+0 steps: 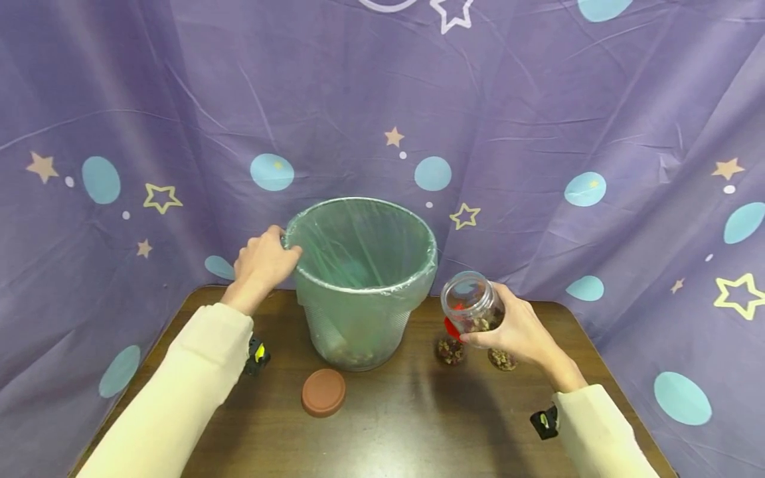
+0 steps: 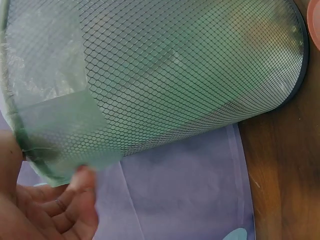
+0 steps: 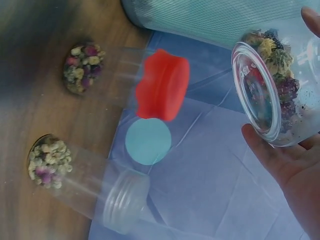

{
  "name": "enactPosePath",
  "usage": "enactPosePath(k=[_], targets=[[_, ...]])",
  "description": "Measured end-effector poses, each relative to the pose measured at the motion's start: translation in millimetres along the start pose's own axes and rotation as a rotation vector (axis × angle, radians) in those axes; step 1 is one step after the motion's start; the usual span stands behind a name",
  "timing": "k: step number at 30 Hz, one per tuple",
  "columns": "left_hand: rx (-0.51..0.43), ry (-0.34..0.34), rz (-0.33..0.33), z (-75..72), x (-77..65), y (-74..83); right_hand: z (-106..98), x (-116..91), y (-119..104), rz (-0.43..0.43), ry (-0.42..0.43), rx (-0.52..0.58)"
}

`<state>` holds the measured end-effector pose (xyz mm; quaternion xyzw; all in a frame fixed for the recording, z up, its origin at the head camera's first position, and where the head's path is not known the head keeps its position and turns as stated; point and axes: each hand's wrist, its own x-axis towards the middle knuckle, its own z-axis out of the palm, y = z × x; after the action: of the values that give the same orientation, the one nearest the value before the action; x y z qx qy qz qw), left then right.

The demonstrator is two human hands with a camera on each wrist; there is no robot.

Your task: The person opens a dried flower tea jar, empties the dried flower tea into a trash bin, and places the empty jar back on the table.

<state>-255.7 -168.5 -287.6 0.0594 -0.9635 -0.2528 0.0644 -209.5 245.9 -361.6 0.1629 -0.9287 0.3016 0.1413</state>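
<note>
Glass jar [image 1: 472, 304] of dried flowers, uncapped and tilted in my curled right hand [image 1: 518, 330], nears the lined bin [image 1: 361, 279] whose rim my left hand [image 1: 261, 263] grips; tipping it over the opening comes next, I judge.

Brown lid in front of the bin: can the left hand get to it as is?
Probably yes. The brown lid lies on bare table with nothing around it, but the left hand currently grips the bin rim and must release it.

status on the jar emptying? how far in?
Done: one lid lies off on the table. In hand: right hand holds the open jar tilted beside the lined bin, dried flowers inside; left hand grips the bin's rim. Left: two more jars with flowers stand on the table.
</note>
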Motion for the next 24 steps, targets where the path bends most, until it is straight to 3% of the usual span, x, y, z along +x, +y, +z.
enactPosePath(k=[14, 24], targets=[[-0.040, 0.083, 0.011, 9.4, 1.8, 0.8, -24, 26, -14, 0.007, -0.023, -0.040], [-0.109, 0.065, -0.023, 11.2, 3.2, 2.1, -44, 55, -31, -0.032, -0.037, -0.129]])
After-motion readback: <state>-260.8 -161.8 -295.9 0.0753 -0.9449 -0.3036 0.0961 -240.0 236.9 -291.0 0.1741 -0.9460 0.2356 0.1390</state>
